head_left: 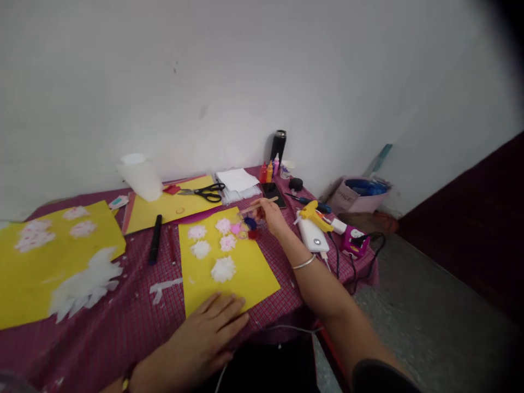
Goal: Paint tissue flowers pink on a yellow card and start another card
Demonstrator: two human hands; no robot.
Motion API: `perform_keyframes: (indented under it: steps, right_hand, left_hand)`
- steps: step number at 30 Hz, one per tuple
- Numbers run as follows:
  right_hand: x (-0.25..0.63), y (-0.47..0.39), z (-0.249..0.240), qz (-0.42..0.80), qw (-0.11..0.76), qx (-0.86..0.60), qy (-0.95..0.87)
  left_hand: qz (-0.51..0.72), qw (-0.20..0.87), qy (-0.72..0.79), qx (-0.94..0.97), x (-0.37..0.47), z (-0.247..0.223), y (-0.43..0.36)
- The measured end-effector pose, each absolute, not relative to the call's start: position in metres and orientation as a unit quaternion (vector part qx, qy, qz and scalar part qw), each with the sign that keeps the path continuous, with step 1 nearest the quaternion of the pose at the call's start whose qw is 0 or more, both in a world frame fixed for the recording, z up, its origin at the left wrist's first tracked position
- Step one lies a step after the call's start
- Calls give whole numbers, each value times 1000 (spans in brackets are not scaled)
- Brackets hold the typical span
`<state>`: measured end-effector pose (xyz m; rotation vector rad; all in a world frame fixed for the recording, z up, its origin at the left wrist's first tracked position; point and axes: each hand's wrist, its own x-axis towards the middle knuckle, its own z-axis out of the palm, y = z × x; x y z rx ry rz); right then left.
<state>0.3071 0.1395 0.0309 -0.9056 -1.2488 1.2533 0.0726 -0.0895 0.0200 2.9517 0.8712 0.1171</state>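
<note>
Box (347,197) holds blue material (367,187); right hand (269,214) holds stick (250,207).

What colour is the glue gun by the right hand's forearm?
Yellow; the glue gun shows best in the head view.

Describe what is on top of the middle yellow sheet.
Five flowers, white or pink-tinged, lie on the sheet. Coloured dabs overlap its right edge. The left hand rests over the near edge; what it covers cannot be seen.

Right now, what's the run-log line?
left hand: flat on yellow sheet's edge | right hand: gripping wooden stick beside paint blobs | nearby: black-handled scissors, yellow glue gun
</note>
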Motion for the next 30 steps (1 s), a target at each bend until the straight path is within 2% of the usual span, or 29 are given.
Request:
perform_keyframes:
  steps: [3,8,12,16,21,25,30]
  right_hand:
    - [305,142,28,510,558,-406,-513]
    - [305,147,21,523,542,-439,-490]
    - [307,146,21,513,469,-452,-558]
    - [306,141,24,508,401,-405,-646]
    - [302,135,29,491,431,-409,-637]
    - [300,133,31,507,416,-427,-623]
    - [293,126,34,517,470,-450,-557]
  left_hand:
    - [53,8,243,969,68,7,-79]
    - [147,-88,184,968,57,-23,-71]
    - [173,-85,169,967,52,-39,-78]
    - [202,-71,211,954,57,-48,-93]
    - [150,-85,222,960,55,-41,-96]
    - [101,-86,196,972,52,-23,-91]
    - [121,-67,208,968,58,-11,-88]
